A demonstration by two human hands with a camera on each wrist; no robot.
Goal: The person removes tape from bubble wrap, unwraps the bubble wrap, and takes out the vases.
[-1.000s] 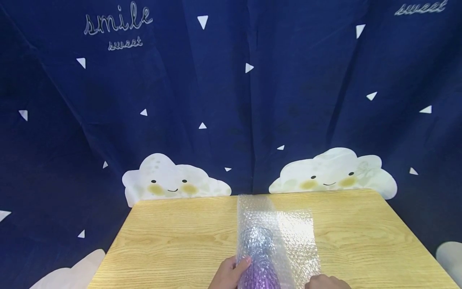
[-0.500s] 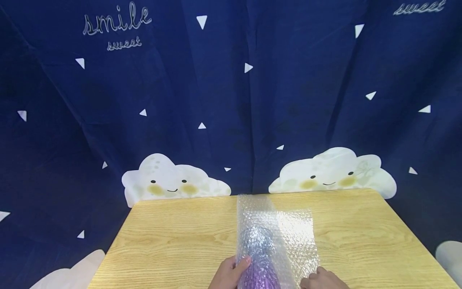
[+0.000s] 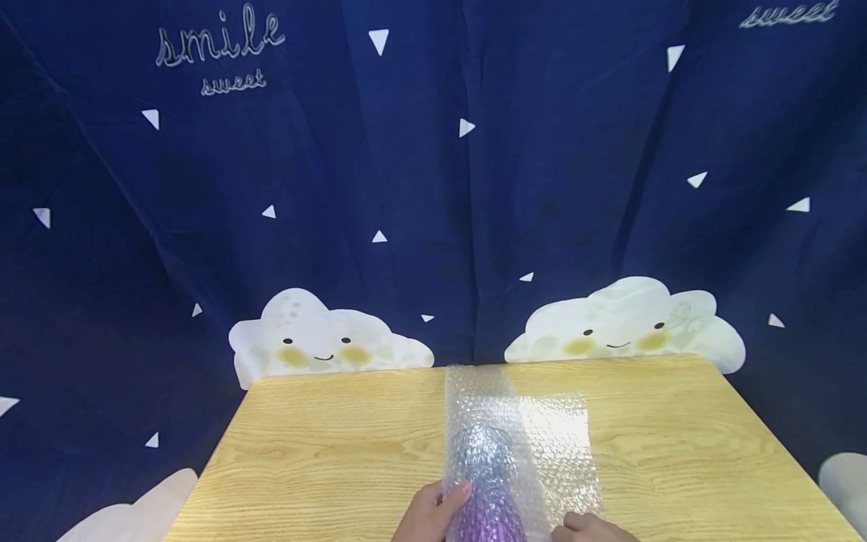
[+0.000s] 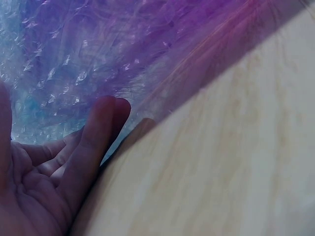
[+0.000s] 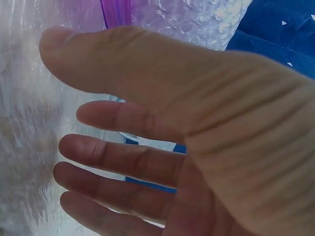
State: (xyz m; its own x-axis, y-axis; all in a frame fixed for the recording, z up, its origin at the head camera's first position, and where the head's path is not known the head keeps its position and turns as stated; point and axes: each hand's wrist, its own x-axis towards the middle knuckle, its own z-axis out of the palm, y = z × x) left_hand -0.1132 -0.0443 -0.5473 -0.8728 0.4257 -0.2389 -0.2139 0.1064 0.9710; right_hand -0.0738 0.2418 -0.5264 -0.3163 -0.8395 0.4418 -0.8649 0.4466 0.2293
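Note:
A blue-to-purple object lies inside bubble wrap at the table's near middle; its exact kind is hidden by the wrap. One flap of the wrap spreads flat to its right. My left hand grips the bundle's left side, thumb on top. In the left wrist view, the fingers lie against the wrap, low by the table. My right hand is at the bundle's lower right. In the right wrist view, its thumb and extended fingers reach to the wrap, with a gap between them.
The wooden table extends to both sides of the bundle. Behind it hangs a dark blue curtain with white triangles and smiling clouds. The wrap's far end reaches the table's back edge.
My right hand has moved left, from the flap's outer edge to beside the wrapped object, after rising slightly midway. The left hand and the bundle have stayed put.

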